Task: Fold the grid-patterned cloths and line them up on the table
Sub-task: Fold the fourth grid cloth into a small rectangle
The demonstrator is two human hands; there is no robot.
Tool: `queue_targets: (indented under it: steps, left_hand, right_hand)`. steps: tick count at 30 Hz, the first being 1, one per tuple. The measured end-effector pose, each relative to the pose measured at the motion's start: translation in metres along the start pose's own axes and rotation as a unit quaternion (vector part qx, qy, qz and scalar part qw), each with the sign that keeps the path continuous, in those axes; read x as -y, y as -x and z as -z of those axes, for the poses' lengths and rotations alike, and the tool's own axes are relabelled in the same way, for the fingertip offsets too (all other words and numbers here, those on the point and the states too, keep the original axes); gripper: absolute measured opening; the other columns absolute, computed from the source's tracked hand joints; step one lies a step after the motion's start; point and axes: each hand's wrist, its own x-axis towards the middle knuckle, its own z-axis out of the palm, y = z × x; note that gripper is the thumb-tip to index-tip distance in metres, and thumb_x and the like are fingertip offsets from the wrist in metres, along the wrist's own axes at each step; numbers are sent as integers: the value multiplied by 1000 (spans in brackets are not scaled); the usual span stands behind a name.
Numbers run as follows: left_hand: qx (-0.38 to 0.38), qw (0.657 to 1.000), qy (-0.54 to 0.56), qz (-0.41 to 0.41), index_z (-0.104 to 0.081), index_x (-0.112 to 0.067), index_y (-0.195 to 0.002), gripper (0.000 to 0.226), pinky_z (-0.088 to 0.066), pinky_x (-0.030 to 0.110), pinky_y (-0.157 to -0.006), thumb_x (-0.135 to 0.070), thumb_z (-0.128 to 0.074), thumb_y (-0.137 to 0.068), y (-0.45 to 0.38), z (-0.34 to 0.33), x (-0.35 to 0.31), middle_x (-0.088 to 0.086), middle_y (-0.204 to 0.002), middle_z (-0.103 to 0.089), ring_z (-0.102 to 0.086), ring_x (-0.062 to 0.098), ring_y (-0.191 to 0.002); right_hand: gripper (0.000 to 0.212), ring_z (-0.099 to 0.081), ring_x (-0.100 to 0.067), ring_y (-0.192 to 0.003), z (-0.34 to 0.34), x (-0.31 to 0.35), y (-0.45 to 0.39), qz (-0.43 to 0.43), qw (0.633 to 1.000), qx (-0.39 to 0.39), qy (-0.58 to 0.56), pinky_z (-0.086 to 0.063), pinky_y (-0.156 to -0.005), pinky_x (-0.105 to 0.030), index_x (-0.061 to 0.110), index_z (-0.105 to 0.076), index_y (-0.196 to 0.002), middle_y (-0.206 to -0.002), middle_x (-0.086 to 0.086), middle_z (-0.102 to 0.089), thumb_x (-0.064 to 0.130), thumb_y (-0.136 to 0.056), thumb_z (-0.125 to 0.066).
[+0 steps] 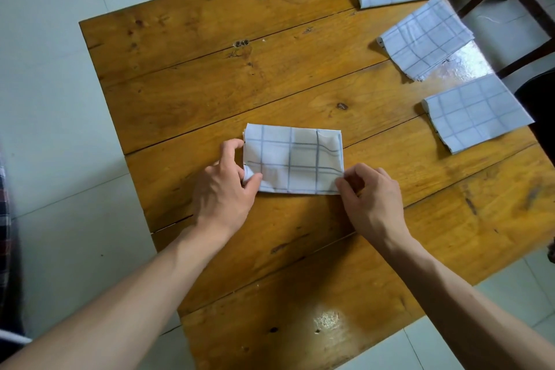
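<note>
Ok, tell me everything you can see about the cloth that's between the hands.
The cloth is thin white fabric with a grey grid, folded into a layered rectangle lying flat on the wooden table, long side running left to right. A crease bends the lines near its right end. The left hand pinches its near left corner, which curls up slightly; the right hand pinches its near right corner. It lies apart from three folded cloths along the table's right edge.

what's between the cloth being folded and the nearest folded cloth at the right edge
Only bare wooden table, in the head view. The cloth in hand and the nearest folded cloth lie apart, nothing between them.
</note>
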Motion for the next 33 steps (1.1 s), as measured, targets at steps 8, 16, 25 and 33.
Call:
queue_targets:
  steps: [8,16,25,33]
  left_hand:
    - [-23,994,-74,-76,-55,-18,-87,27,-26,16,-52,-19,-80,-78,2,-1,2,-1,-90,-47,-47,16,-85]
    - [-16,970,-132,-201,-75,-16,-98,16,-51,44,-72,-6,-70,-86,-2,-11,5,-1,-106,-66,-52,25,-95]
    - [-17,972,-143,-184,-69,-18,-90,9,-49,44,-73,-24,-63,-91,-1,-7,5,-3,-111,-64,-52,24,-97]
    - [3,968,-195,-156,-66,-17,-93,16,-47,43,-73,-32,-66,-87,-4,-2,-2,-1,-109,-63,-52,24,-98]
  right_hand:
    - [21,-50,-14,-74,-5,2,-10,74,990,-16,117,-45,-66,-33,22,-51,-98,-80,11,-53,28,-87,-68]
    - [38,-50,-27,-125,-21,19,-14,357,916,75,168,-44,-98,-40,12,-65,-121,-129,-10,-59,-1,-85,-60]
    - [63,-4,-18,-152,-36,3,-23,292,918,152,220,-15,-123,-42,16,-18,-156,-165,-4,-9,41,-101,-33]
    - [75,15,-13,-150,-26,-11,-25,207,931,149,262,4,-122,-48,23,6,-157,-163,5,14,63,-96,-14]
